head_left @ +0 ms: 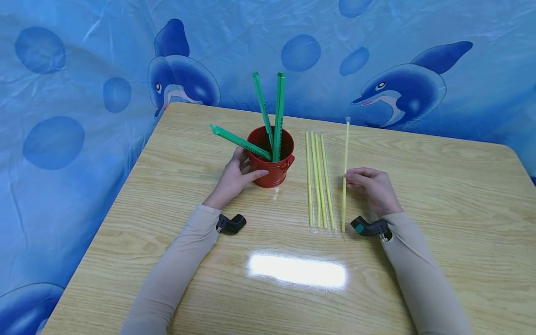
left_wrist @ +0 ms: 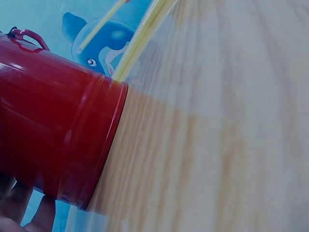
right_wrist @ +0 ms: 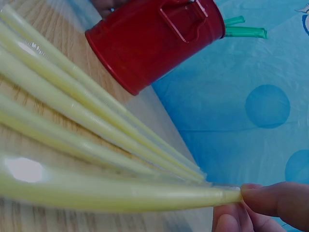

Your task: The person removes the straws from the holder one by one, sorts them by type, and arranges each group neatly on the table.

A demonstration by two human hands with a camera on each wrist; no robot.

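My left hand grips the left side of a small red metal bucket, thumb across its front and the other fingers round the back. Several long green sticks with dark print stand in the bucket; one leans far to the left over the rim. In my right hand, thumb and fingertips pinch a yellow drinking straw in a clear wrapper. The right wrist view shows that pinch at the far part of the held straw. To its left, several more wrapped yellow straws lie side by side.
The wooden table has a bright light reflection near its front. A blue sheet with dolphins hangs behind the back edge and down the left side. The bucket's handle hangs on the side facing the straws.
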